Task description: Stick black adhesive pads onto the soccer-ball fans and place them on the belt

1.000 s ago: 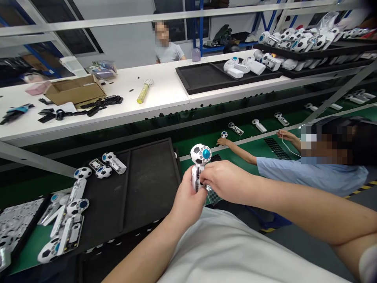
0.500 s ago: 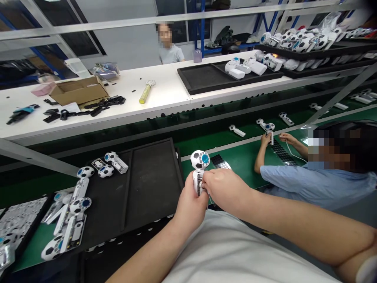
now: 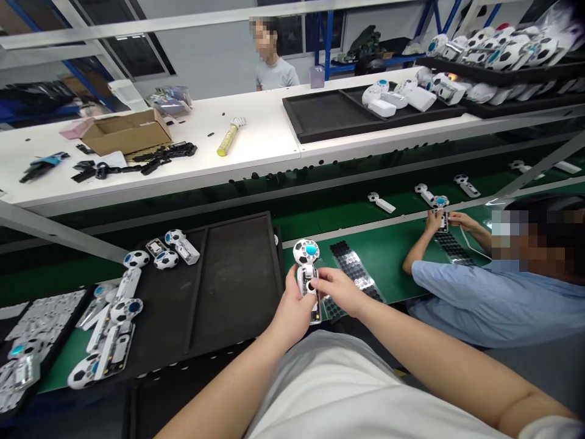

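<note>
A handheld fan (image 3: 306, 251) with a black-and-white football-patterned head and a blue centre is upright in front of my body. Its handle stands open, with parts showing inside. My left hand (image 3: 293, 312) is wrapped around the handle from the left, thumb across its front. From the right, my right hand (image 3: 339, 290) grips the handle's edge, its thumb and fingers on the open side around a small round white part. What lies under the fingertips is hidden. Just beyond the right hand, a sheet of black round stickers (image 3: 359, 274) lies on the green bench.
To the left, a black tray (image 3: 235, 286) carries several football-patterned fans (image 3: 125, 310) along its left side. A co-worker in a blue shirt (image 3: 452, 292) handles another fan at right. Above is a white shelf (image 3: 256, 146) with trays and a cardboard box (image 3: 128, 131); another person stands behind it.
The view has shifted slightly. My right hand has drawn back a little and its fingers have opened out along the handle, so more of the handle's inside shows.
</note>
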Demonstrator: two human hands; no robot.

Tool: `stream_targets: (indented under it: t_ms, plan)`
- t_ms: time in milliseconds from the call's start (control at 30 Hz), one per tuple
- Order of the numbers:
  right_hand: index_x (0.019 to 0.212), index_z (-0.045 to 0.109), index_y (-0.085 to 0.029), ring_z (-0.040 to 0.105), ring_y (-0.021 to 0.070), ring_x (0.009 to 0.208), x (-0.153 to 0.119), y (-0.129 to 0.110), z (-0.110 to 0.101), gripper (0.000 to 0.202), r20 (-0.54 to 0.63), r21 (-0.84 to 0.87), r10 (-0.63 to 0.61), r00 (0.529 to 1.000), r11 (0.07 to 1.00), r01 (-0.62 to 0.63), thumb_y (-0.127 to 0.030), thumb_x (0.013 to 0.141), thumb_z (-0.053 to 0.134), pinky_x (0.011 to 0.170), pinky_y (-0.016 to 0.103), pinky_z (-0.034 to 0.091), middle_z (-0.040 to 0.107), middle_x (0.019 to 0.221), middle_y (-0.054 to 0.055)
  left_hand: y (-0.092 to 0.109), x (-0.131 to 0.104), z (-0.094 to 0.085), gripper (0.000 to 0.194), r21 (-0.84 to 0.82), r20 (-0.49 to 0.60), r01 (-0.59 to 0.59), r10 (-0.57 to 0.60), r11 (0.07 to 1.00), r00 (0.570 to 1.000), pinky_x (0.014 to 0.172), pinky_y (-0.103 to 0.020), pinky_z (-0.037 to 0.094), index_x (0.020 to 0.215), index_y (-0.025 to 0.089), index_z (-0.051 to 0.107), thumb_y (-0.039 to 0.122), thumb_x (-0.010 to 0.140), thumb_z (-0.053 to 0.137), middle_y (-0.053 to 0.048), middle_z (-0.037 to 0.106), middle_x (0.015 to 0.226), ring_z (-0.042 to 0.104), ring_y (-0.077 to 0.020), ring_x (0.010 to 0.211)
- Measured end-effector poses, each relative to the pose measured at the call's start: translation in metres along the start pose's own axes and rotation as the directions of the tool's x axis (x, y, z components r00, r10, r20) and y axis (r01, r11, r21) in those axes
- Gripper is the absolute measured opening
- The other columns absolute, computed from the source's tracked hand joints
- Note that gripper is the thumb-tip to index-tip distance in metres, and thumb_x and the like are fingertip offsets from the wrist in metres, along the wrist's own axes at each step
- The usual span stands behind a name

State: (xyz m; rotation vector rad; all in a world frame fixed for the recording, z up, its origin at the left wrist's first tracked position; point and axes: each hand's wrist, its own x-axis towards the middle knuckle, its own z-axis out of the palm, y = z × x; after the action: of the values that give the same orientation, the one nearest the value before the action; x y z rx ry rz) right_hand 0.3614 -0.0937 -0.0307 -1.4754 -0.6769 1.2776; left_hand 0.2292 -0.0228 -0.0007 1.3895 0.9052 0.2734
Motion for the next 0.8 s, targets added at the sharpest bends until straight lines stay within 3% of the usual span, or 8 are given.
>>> stream_targets:
  t_ms: [100, 200, 267, 367, 467, 567, 667, 800]
  plan:
    - [0.096, 0.064, -0.015, 0.066, 0.0182, 0.081, 0.018, 0.036, -0.005, 0.036, -0.042, -0.003, 0.116, 0.992, 0.993, -0.116, -0.047, 0.081, 0.069, 0.072, 0.030, 0.053, 0.070, 0.088, 0.005, -0.006, 0.012, -0.005, 0.076, 0.310, 0.088, 0.080, -0.113, 0.947, 0.990, 0.093, -0.041, 0.048, 0.152, 0.013, 0.025, 0.025, 0.083, 0.054, -0.017, 0.064, 0.124, 0.065, -0.0275, 0.106]
    - [0.101, 0.062, -0.014, 0.066, 0.0153, 0.076, 0.042, 0.076, -0.021, 0.030, -0.171, -0.052, 0.283, 0.944, 0.954, -0.296, -0.042, 0.094, 0.056, 0.069, 0.030, 0.054, 0.068, 0.089, 0.005, 0.004, 0.031, -0.030, 0.081, 0.507, -0.057, 0.111, -0.096, 0.855, 0.994, 0.100, -0.048, 0.043, 0.153, 0.010, 0.026, 0.031, 0.081, 0.058, -0.022, 0.060, 0.129, 0.060, -0.0351, 0.115]
    - [0.104, 0.062, -0.013, 0.065, 0.0139, 0.076, 0.064, 0.098, -0.042, 0.029, -0.273, -0.111, 0.363, 0.891, 0.908, -0.404, -0.040, 0.098, 0.054, 0.069, 0.030, 0.055, 0.067, 0.091, 0.004, 0.018, 0.051, -0.062, 0.078, 0.589, -0.270, 0.138, 0.034, 0.796, 0.962, 0.104, -0.047, 0.040, 0.152, 0.013, 0.029, 0.035, 0.083, 0.056, -0.020, 0.057, 0.134, 0.054, -0.0350, 0.124]
    - [0.110, 0.063, -0.013, 0.065, 0.0158, 0.086, 0.112, 0.108, -0.086, 0.029, -0.400, -0.220, 0.375, 0.837, 0.847, -0.484, -0.039, 0.097, 0.058, 0.077, 0.034, 0.057, 0.066, 0.102, 0.006, 0.035, 0.083, -0.125, 0.070, 0.633, -0.538, 0.287, 0.142, 0.719, 0.831, 0.104, -0.043, 0.043, 0.147, 0.012, 0.037, 0.039, 0.085, 0.056, -0.018, 0.057, 0.136, 0.056, -0.0326, 0.123]
    - [0.117, 0.062, -0.014, 0.064, 0.0199, 0.099, 0.172, 0.098, -0.135, 0.032, -0.483, -0.341, 0.310, 0.819, 0.795, -0.502, -0.038, 0.096, 0.059, 0.085, 0.039, 0.056, 0.064, 0.114, 0.008, 0.038, 0.108, -0.185, 0.071, 0.591, -0.665, 0.494, 0.038, 0.638, 0.746, 0.106, -0.048, 0.041, 0.145, 0.008, 0.040, 0.043, 0.085, 0.057, -0.020, 0.052, 0.142, 0.052, -0.0382, 0.127]
    - [0.125, 0.058, -0.015, 0.061, 0.0231, 0.109, 0.219, 0.091, -0.170, 0.036, -0.525, -0.458, 0.239, 0.817, 0.729, -0.508, -0.037, 0.096, 0.059, 0.092, 0.044, 0.053, 0.059, 0.126, 0.010, 0.029, 0.122, -0.226, 0.076, 0.545, -0.727, 0.625, -0.057, 0.560, 0.685, 0.107, -0.053, 0.038, 0.143, 0.002, 0.039, 0.049, 0.086, 0.055, -0.023, 0.049, 0.143, 0.046, -0.0418, 0.133]
    - [0.126, 0.058, -0.016, 0.059, 0.0240, 0.113, 0.221, 0.108, -0.173, 0.037, -0.478, -0.576, 0.205, 0.854, 0.661, -0.481, -0.037, 0.096, 0.060, 0.095, 0.045, 0.052, 0.057, 0.130, 0.011, 0.018, 0.135, -0.250, 0.077, 0.507, -0.773, 0.712, -0.111, 0.485, 0.625, 0.106, -0.052, 0.039, 0.142, 0.000, 0.040, 0.053, 0.087, 0.052, -0.025, 0.047, 0.143, 0.047, -0.0415, 0.132]
    - [0.116, 0.063, -0.015, 0.063, 0.0206, 0.104, 0.162, 0.156, -0.134, 0.029, -0.270, -0.724, 0.257, 0.928, 0.581, -0.372, -0.035, 0.095, 0.061, 0.091, 0.041, 0.054, 0.063, 0.119, 0.009, 0.005, 0.158, -0.264, 0.082, 0.520, -0.773, 0.731, -0.121, 0.442, 0.623, 0.098, -0.054, 0.045, 0.137, -0.008, 0.042, 0.056, 0.086, 0.051, -0.030, 0.056, 0.131, 0.054, -0.0458, 0.123]
